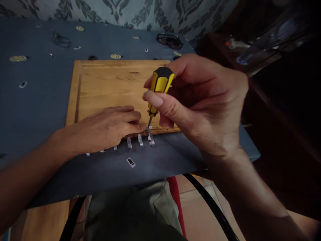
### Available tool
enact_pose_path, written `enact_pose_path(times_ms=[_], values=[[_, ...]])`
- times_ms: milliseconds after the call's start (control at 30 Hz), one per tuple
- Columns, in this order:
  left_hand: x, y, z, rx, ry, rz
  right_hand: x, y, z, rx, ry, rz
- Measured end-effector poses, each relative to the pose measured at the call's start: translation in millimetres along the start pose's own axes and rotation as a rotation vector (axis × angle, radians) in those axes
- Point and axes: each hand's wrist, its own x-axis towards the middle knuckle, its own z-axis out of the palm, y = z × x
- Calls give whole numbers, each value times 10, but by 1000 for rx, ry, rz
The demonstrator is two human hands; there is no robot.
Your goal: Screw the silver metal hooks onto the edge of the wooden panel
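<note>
Yellow-and-black screwdriver (160,83) stood over the near edge of the wooden board (107,87), handle up and tilted slightly right, shaft down to the end hook (151,139) on the right of the row. Tip met the top of that hook; exact seating too small to tell. Right hand (208,100) had the handle gripped between thumb and fingertips, palm clear of it. Left hand (110,127) lay on the board's near edge, fingers curled, one digit reaching to the hook right beside the tip; couldn't tell whether it pinched the metal or just pressed. More metal hooks (129,142) ran leftward, all hanging past the edge, the leftmost partly under the hand and wrist. Small dark dots (162,129) marked the board edge right of the end hook. Board sat flat on a blue-grey tablecloth (45,100) with pineapple prints and little label prints (130,162), one near the front edge. Dark sunglasses (170,41) lay behind the board, toward the right. Leaf-patterned fabric (115,11) hung at the back. Below the table: wearer's green trousers (160,201), black curved tube (210,201), tiled floor (193,214).
</note>
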Motion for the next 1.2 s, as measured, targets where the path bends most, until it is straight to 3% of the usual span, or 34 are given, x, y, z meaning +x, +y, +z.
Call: enact_pose_path(times_ms=[200,567,633,767,867,967,1200], values=[[0,-8,-11,37,-5,22,24,26,-38,-38,12,26],[8,14,-37,49,-51,-2,63,55,56,112,77,10],[8,19,-58,38,-60,-6,52,11,18,95,146,-36],[8,14,-73,2,-58,-15,41,-18,-144,87,439,-140],[9,14,-71,2,-59,-15,-44,132,-317,186,548,1],[3,19,-73,0,-44,-8,-219,396,-522,204,560,158],[-29,-2,-27,-50,-40,-38,-508,885,-883,10,648,253]])
